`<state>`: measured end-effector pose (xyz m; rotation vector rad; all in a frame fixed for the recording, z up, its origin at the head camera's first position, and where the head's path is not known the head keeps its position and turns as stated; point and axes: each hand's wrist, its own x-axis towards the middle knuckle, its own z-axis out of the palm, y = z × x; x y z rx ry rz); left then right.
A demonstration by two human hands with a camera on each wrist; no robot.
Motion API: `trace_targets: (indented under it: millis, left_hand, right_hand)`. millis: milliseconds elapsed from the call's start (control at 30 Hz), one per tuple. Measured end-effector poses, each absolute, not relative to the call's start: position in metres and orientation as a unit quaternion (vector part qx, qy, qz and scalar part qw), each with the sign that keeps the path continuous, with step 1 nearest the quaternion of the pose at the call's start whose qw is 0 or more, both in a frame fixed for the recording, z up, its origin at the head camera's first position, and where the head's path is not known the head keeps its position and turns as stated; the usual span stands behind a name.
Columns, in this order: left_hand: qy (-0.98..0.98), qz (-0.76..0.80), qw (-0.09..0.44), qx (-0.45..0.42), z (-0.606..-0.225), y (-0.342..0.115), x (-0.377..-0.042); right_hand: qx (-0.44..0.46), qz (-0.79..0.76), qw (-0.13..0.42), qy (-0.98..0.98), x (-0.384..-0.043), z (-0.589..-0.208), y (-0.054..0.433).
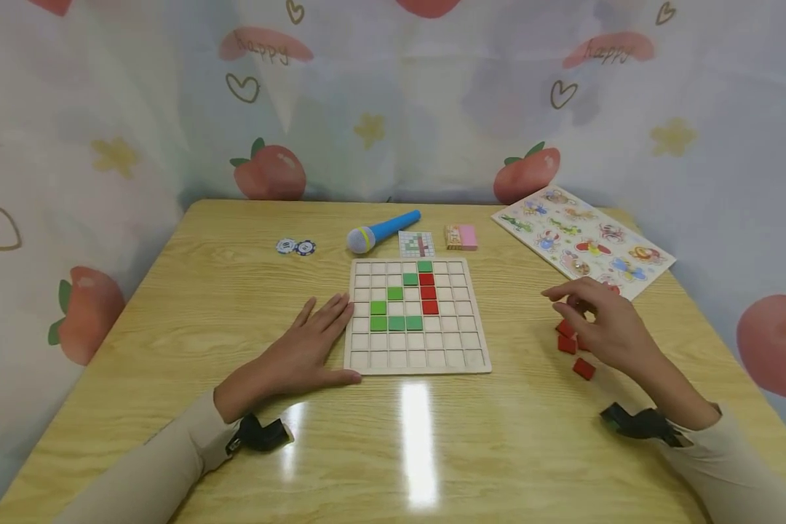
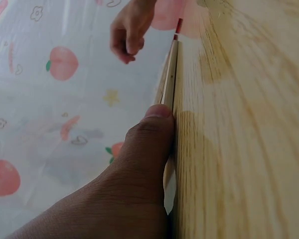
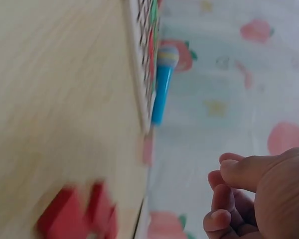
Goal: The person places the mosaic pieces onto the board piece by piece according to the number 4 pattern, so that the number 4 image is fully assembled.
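Note:
My left hand (image 1: 304, 349) lies flat at the left side of a wooden grid board (image 1: 418, 369), fingertips at its edge. Its thumb (image 2: 157, 117) rests along the board's near edge. Several green tiles (image 1: 395, 293) sit in the board's cells in a slanted line and a short row, with a column of three red tiles (image 1: 429, 292) on the right. Above a cluster of loose red tiles (image 1: 584, 369) hovers my right hand (image 1: 605, 324). Its fingers are loosely bent, thumb and index fingertip apart in the head view, with no tile visible between them.
Behind the board lie a small pattern card (image 1: 417, 244), a blue toy microphone (image 1: 385, 231), two poker chips (image 1: 296, 247) and a pink-and-yellow small box (image 1: 461, 237). An insect picture board (image 1: 586, 236) lies at the back right, beyond my right hand. A printed curtain (image 1: 393, 109) surrounds the table.

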<state>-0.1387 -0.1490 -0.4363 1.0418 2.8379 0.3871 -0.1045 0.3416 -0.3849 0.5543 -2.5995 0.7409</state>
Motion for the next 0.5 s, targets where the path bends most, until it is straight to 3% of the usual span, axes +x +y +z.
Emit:
trace_targets:
  millis: [233, 500]
  left_hand:
    - [0.931, 0.129, 0.048, 0.339, -0.439, -0.155, -0.136]
    - [0.929, 0.129, 0.040, 0.345, -0.438, -0.151, -0.138]
  right_hand:
    - [0.116, 0.226, 0.141, -0.957, -0.093, -0.411, 0.374]
    - [0.175, 0.189, 0.133, -0.957, -0.094, -0.419, 0.384]
